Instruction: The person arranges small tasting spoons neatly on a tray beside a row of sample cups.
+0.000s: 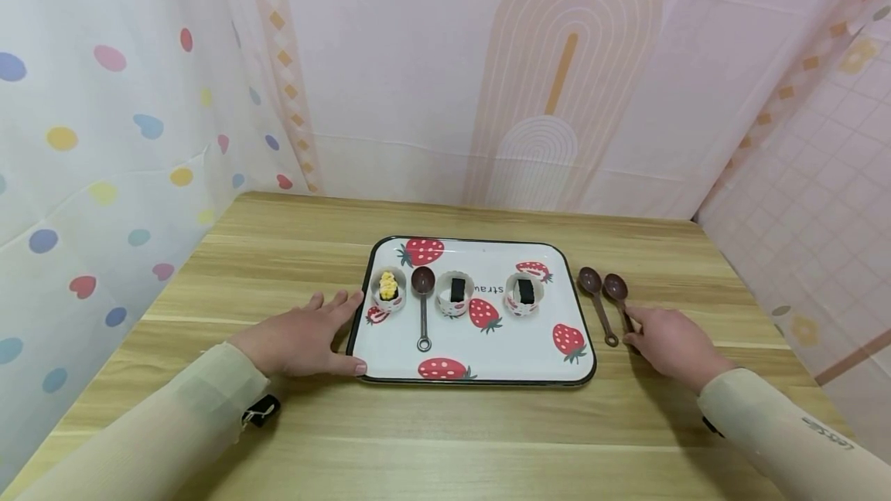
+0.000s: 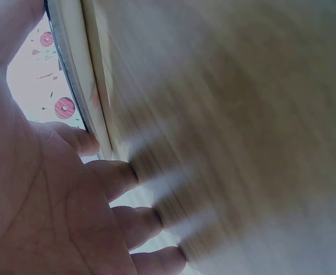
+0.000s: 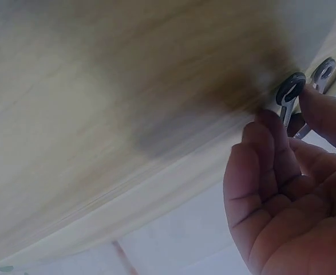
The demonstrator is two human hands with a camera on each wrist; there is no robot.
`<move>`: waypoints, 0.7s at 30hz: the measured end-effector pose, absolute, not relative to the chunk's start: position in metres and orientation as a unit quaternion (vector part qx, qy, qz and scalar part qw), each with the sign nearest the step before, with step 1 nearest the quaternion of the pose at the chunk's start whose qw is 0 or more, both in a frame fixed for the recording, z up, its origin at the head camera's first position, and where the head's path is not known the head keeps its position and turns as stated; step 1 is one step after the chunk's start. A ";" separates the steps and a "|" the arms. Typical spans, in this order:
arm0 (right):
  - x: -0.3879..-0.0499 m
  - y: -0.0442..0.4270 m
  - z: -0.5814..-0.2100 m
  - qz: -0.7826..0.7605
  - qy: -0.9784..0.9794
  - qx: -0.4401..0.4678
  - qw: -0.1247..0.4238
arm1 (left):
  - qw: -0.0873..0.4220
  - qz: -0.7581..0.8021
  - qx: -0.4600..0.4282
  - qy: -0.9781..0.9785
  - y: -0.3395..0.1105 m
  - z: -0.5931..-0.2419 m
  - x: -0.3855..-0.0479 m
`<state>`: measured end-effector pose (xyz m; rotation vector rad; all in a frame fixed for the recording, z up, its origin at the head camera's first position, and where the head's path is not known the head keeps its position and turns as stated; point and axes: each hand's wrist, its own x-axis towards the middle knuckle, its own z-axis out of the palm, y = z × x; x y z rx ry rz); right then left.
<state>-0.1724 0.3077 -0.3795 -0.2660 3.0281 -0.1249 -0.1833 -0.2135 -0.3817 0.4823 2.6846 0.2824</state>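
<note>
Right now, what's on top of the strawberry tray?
On the tray are three cups and a brown spoon. One cup holds a yellow-topped piece, the other two a black piece each. I can't see the tray's surface under the cups and spoon; they cover it.

a table (image 1: 445,439) with pale brown wood grain runs back to a cloth (image 1: 390,60) hung behind it. this cloth is pinkish white, printed with a peach arch (image 1: 506,52) of nested lines around an orange bar (image 1: 561,74), and a strip of orange diamonds (image 1: 277,19) down its left part. the left cloth (image 1: 90,207) is white with coloured dots and hearts; the right cloth (image 1: 800,215) has a pale grid and yellowish flowers. the light is soft.
</note>
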 end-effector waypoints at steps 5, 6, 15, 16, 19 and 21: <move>-0.172 0.308 -0.377 -0.049 0.993 -0.083 0.061 | 0.197 0.099 0.174 0.960 -0.214 -0.383 -0.184; -0.172 0.308 -0.377 -0.051 0.993 -0.084 0.063 | 0.197 0.099 0.174 0.960 -0.214 -0.383 -0.184; -0.175 0.311 -0.374 -0.070 0.990 -0.085 0.093 | 0.202 0.102 0.168 0.959 -0.214 -0.383 -0.184; -0.176 0.311 -0.373 -0.073 0.989 -0.084 0.099 | 0.202 0.102 0.168 0.959 -0.214 -0.383 -0.184; -0.178 0.313 -0.371 -0.080 0.987 -0.083 0.112 | 0.201 0.100 0.169 0.960 -0.214 -0.383 -0.184; -0.179 0.314 -0.371 -0.085 0.986 -0.084 0.118 | 0.200 0.100 0.169 0.960 -0.214 -0.383 -0.184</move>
